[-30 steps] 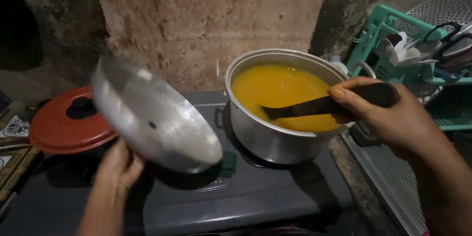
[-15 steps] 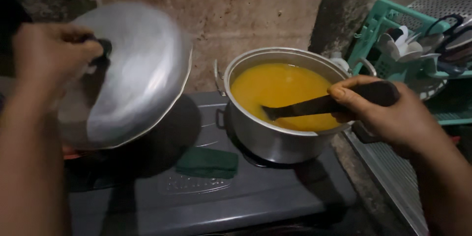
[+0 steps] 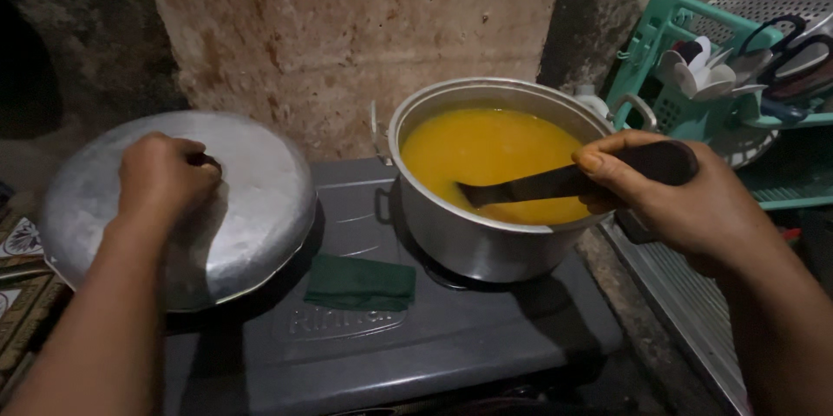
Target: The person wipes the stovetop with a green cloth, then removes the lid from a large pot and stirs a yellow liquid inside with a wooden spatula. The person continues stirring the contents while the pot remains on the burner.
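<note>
On stove: left hand [image 3: 165, 177] grips dull metal lid [image 3: 243, 208]; right hand [image 3: 668, 199] holds dark, perhaps wooden ladle [image 3: 555, 182].

ladle [image 3: 555, 182]: bowl sunk in soup [image 3: 495, 156] | lid [image 3: 252, 199]: knob under left hand [image 3: 165, 177] | rack [image 3: 694, 78]: cut off right

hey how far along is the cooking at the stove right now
Done: the pot is uncovered, its yellow soup exposed. In hand: the left hand grips the metal lid off to the side; the right hand holds the dark ladle dipped in. Left: the lid isn't back on.
</note>
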